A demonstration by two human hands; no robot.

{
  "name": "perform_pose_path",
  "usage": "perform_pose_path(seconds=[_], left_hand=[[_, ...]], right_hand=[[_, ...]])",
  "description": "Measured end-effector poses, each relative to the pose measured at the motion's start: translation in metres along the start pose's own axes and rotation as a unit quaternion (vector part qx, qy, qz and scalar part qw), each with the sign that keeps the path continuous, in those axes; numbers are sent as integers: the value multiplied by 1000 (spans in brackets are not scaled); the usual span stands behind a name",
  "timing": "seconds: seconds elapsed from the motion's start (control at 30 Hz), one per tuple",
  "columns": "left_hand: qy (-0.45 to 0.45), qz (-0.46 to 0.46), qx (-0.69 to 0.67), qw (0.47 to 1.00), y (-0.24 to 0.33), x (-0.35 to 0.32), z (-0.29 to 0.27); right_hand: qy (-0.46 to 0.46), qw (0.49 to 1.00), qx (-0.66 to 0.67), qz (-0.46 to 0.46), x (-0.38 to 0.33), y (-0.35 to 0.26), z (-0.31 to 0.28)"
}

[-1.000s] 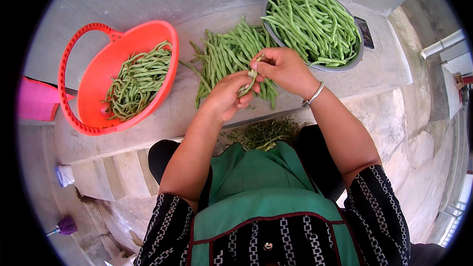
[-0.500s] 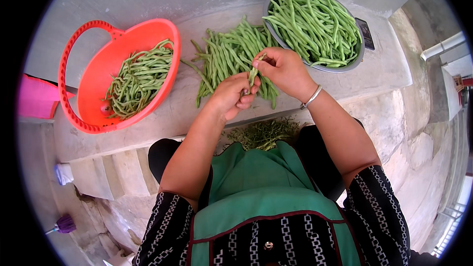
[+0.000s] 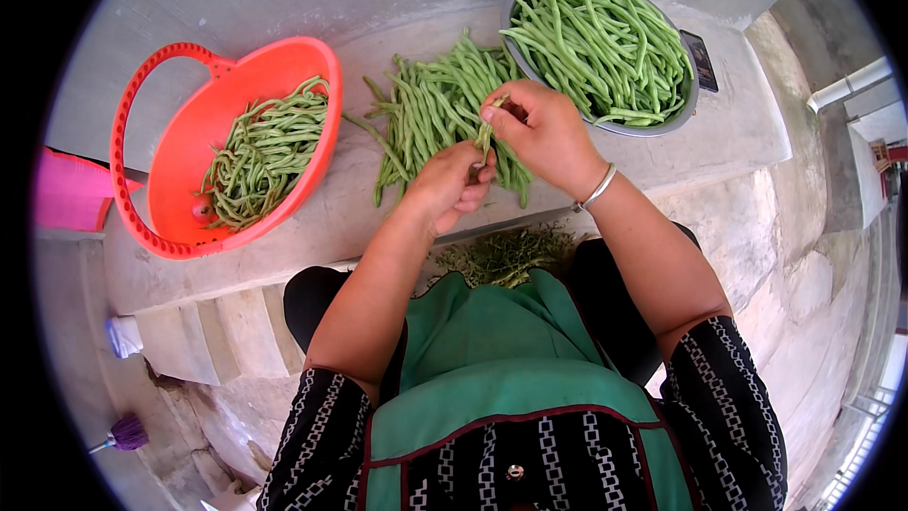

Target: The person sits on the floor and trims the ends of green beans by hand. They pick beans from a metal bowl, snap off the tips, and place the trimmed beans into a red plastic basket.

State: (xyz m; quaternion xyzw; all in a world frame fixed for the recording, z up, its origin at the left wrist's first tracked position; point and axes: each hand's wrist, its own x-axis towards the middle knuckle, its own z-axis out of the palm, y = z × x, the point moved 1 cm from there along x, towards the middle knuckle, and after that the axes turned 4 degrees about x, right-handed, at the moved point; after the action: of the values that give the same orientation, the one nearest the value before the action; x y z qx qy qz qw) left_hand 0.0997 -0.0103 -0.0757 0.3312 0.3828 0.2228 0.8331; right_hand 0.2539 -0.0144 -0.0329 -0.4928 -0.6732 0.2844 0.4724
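Green apron (image 3: 511, 360), blk/white sleeves (image 3: 728, 397), silver bangle (image 3: 598, 187).

A person is sitting at a grey concrete ledge (image 3: 662, 156), seen from above. Both hands are holding one green bean (image 3: 485, 137) between them: the left hand (image 3: 452, 185) is gripping its lower end, the right hand (image 3: 544, 132) is pinching its top. A loose pile of beans (image 3: 426, 114) is lying behind the hands. An orange basket (image 3: 180, 147) is sitting left, a metal bowl (image 3: 605, 123) heaped with beans right.
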Motion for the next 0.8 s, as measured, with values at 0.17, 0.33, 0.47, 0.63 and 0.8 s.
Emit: perform_pose_path(seconds=[0.17, 0.33, 0.47, 0.63, 0.8], left_hand=[[-23, 11, -43, 999, 2, -1, -1], [-39, 16, -73, 996, 7, -3, -3], [-8, 36, -106, 994, -1, 5, -17], [51, 112, -152, 981, 5, 15, -19], [-15, 77, -179, 981, 29, 42, 47]], right_hand=[[2, 993, 87, 82, 5, 10, -3], [27, 993, 82, 83, 6, 6, -12], [39, 996, 70, 48, 6, 0, -24], [-196, 979, -36, -39, -24, -19, -42], [-270, 947, -149, -85, -70, 1, -34]])
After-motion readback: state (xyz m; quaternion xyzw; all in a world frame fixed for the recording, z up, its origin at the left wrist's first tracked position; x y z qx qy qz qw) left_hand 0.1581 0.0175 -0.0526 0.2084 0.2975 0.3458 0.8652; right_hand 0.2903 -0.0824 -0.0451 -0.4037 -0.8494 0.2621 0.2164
